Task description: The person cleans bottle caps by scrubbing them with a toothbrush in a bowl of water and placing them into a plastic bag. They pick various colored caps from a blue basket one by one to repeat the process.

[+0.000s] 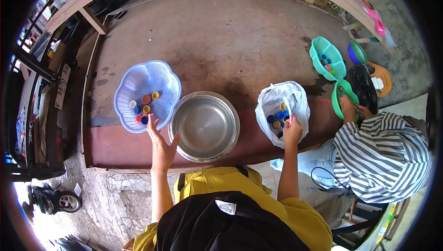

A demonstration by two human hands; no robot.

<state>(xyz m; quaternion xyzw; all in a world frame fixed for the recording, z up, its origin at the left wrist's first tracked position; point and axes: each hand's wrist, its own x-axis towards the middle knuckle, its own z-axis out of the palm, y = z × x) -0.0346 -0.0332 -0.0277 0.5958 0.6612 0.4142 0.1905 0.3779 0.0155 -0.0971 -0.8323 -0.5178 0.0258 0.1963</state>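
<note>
Across your broad surface [221,43], the blue basket [131,80] looks to touch the steel basin [203,128], so knocking one could shift the other. The white plastic bag [268,97] is soft; pressing its edge could fold it over the caps inside. Your left hand [162,149] has its grip spread, holding nothing, beside the basket. Your right hand [292,133] has its grip closed around a slim stick [289,107] over the bag; loose fingers could drop it. Small bottle caps [146,99] in the basket could scatter if brushed.
</note>
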